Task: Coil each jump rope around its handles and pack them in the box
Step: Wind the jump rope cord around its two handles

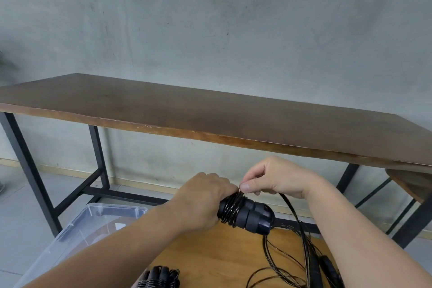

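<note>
Two hands meet over the black handles (247, 215) of a jump rope. The left hand (201, 203) is curled round the far end of the paired handles and holds them level above a light wooden surface (210, 259). The right hand (273, 180) pinches the thin black rope (294, 213) between thumb and forefinger, right at the turns already wound round the handles. From that pinch the rope drops to the wooden surface, where loose loops (280, 271) lie tangled beside another black handle (329, 269). A coiled jump rope (161, 277) sits at the near edge. A clear plastic box (77, 231) stands to the left, below a dark wooden table (210, 112).
</note>
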